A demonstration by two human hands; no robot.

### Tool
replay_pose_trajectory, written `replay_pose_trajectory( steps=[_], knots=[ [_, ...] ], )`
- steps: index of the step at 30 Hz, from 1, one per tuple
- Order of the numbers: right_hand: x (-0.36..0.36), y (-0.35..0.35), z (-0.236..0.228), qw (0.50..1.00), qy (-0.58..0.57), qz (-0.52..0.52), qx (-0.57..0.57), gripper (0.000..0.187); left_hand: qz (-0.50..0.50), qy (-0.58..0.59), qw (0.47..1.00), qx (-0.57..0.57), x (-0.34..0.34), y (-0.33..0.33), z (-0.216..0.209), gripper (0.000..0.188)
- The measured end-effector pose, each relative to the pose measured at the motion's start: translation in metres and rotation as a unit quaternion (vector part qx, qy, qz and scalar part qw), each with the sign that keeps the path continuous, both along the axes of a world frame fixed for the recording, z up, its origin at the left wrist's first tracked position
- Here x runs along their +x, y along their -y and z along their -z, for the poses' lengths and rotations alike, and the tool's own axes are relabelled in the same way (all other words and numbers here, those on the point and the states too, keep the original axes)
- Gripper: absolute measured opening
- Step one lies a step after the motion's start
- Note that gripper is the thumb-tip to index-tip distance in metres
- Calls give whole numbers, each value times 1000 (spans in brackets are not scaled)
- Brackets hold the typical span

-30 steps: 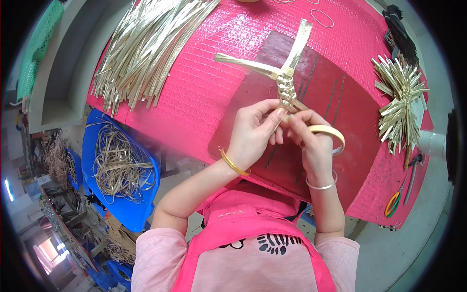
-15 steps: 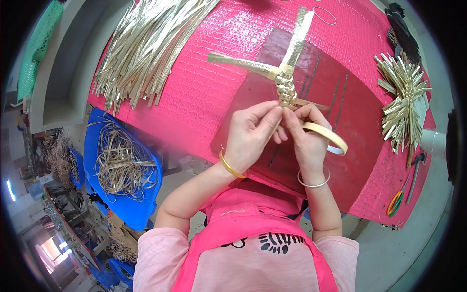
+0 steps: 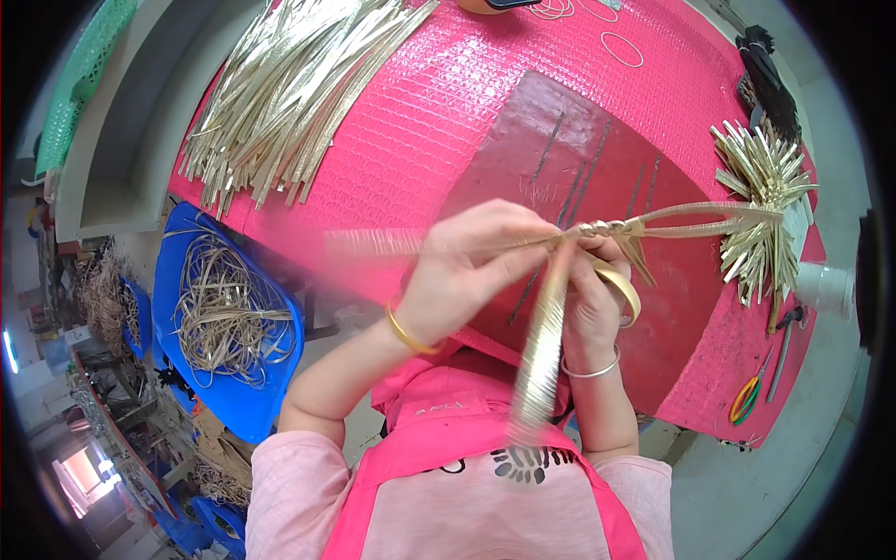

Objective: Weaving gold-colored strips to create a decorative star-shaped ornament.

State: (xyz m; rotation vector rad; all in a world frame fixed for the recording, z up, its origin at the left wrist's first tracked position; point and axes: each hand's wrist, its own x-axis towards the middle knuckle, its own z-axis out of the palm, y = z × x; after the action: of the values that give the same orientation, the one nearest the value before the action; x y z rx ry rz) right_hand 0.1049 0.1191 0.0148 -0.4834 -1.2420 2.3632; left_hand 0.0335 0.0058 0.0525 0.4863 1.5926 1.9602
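Note:
A short braid of shiny gold strips (image 3: 609, 227) lies sideways between my hands, over the dark red mat (image 3: 686, 280). My left hand (image 3: 462, 271) is closed, pinching gold strips where they leave the braid; their left end is blurred by motion. My right hand (image 3: 581, 303) is closed on the braid from below, its fingertips partly hidden. A cream-yellow tape roll (image 3: 627, 297) hangs around the fingers of that hand. From the braid a looped gold strip (image 3: 714, 213) reaches right, and another gold strip (image 3: 539, 359) hangs down in front of my apron.
A pile of long gold strips (image 3: 280, 103) covers the table's far left. At the right lie a gold strip bundle (image 3: 765, 210), a hammer (image 3: 782, 350) and scissors (image 3: 747, 399). A blue bin (image 3: 173, 345) with tangled strips stands at left. Rubber bands (image 3: 622, 49) lie at the far side.
The braid has turned from upright to sideways, its banded end now pointing right. Strips have swung out to the left and down toward me. My left hand has tilted over with them.

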Motion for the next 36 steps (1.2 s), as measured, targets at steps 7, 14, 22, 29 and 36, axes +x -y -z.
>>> replay_pose_trajectory(
  steps=[7, 14, 22, 29, 36],
  knots=[
    [-1, 9, -10, 997, -15, -5, 70, 25, 41, 328, 925, 186, -9, 3, 15, 16],
    [-9, -2, 3, 999, 27, -28, 37, 12, -18, 138, 990, -17, -13, -9, 16, 16],
    [-15, -3, -10, 976, 60, -53, 204, 7, -69, -149, 984, -70, 2, 0, 7, 13],
    [-10, 16, -7, 967, 61, 6, 247, 11, -152, -79, 985, 11, 14, -9, 26, 10],
    [7, -25, -7, 982, -34, 176, -51, 19, 19, 240, 970, 23, -30, 0, 18, 12]
  ],
)
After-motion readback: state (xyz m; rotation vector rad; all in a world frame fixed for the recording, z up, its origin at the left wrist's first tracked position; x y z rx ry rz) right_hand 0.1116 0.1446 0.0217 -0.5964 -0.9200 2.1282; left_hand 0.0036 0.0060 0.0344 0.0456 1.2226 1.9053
